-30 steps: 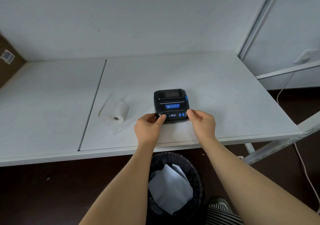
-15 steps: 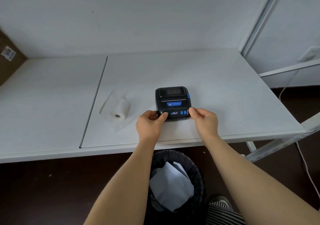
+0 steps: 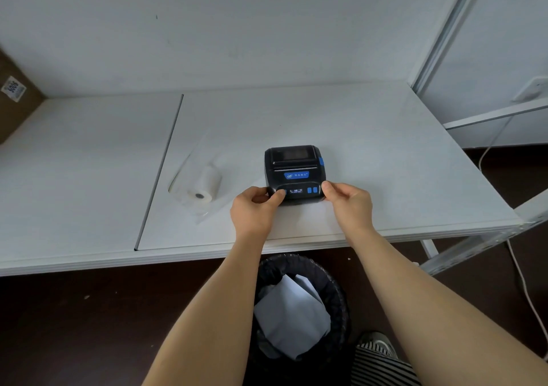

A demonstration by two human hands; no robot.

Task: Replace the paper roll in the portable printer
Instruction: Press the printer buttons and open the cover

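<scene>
A small black portable printer [image 3: 293, 167] with blue buttons and a blue side latch sits on the white table [image 3: 370, 154], its lid closed. My left hand [image 3: 255, 210] grips its near left corner, thumb on the front panel. My right hand [image 3: 350, 204] holds the near right corner with thumb and fingers. A white paper roll [image 3: 204, 187] in clear wrapping lies on the table to the left of the printer, apart from both hands.
A black waste bin [image 3: 302, 305] holding white paper stands under the table's front edge. A seam [image 3: 161, 166] splits the tabletop. A brown cardboard box [image 3: 14, 98] is at far left. White shelf rails [image 3: 498, 112] and a cable [image 3: 522, 282] are at right.
Both hands stay on the printer's front corners. The printer has shifted slightly away from the table's front edge.
</scene>
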